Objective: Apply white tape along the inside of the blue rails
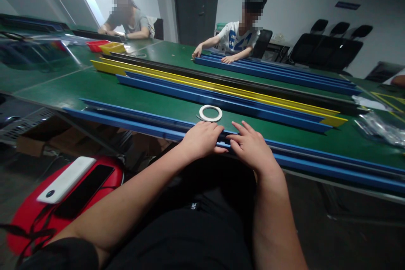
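My left hand (202,139) rests on a long blue channel rail (133,120) at the near edge of the green table (79,88), fingers curled over the rail's dark inner groove. My right hand (251,147) sits just to its right on the same rail, fingers bent and pressing down on it. A white roll of tape (210,113) lies flat on the table just beyond both hands.
More long rails, blue (221,101), yellow (196,84) and black (221,78), lie across the table. Two other people sit at the far side; one has hands on blue rails (278,74). Red and yellow bins (106,46) stand far left. A red stool (47,206) with phones is at my left.
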A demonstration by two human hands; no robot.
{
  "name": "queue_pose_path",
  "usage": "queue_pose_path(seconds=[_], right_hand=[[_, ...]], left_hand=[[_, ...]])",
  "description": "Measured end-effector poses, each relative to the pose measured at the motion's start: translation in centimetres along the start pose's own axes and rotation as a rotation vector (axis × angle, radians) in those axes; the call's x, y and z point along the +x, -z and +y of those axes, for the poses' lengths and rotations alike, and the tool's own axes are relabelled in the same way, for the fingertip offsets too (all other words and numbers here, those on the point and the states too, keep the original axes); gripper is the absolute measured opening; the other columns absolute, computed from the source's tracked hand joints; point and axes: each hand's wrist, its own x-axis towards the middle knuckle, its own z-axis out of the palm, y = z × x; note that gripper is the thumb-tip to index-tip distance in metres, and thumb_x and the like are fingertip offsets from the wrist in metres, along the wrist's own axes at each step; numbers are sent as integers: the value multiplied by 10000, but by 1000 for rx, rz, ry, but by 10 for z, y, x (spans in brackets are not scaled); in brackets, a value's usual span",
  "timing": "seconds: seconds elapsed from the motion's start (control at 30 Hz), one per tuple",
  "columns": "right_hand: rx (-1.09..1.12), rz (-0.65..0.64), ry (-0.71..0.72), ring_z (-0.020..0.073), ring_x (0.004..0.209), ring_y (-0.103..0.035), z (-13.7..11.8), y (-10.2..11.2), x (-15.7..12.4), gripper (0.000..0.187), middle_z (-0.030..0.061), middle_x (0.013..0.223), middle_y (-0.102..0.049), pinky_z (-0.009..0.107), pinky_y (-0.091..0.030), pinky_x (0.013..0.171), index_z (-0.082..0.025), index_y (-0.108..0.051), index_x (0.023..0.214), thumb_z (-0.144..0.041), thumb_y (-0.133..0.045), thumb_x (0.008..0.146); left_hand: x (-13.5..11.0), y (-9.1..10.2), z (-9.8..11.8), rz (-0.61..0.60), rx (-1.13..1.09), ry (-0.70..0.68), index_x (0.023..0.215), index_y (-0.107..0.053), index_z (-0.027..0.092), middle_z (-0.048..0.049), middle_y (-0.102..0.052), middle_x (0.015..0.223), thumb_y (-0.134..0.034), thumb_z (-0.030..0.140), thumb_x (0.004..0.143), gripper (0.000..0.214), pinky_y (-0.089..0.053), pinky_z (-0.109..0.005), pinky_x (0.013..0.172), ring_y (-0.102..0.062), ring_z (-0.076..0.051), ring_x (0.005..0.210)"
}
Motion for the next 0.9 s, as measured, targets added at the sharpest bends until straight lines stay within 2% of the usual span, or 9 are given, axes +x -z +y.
queue_pose_path(seconds=[0.17,0.37,0.6,0.9], right_hand=[[-18,-41,-30,306,1444,-277,-4,2,2,393,-16,1547,-390,551,-351,1054,-352,-722,1097,-418,-353,979],[0,-15,-53,286,1420,-328,-1,-1,4,386,22,1507,-451,510,-358,1071,-274,-745,975,-389,-377,972],[111,120,-78,196,1158,-575,7,-5,7,375,62,1235,-661,332,-405,1037,-214,-728,888,-331,-382,969],[152,156,-80,178,954,-615,5,-1,5,327,64,992,-698,273,-429,864,-216,-682,913,-327,-381,977]], left_hand=[[0,-1,0,13,13,-3,1198,-547,173,-112,-651,1074,-655,622,787,618,-424,-392,881,-612,-288,1030],[0,-1,-1,3,8,-4,1176,-557,174,-114,-653,1053,-664,624,775,612,-428,-384,869,-618,-287,1016],[-1,0,-1,17,13,-8,1179,-559,181,-100,-651,1042,-659,632,774,615,-426,-384,875,-614,-280,1007],[-1,4,2,-8,-2,12,1229,-548,186,-107,-657,1087,-624,635,797,628,-421,-392,916,-610,-286,1044]])
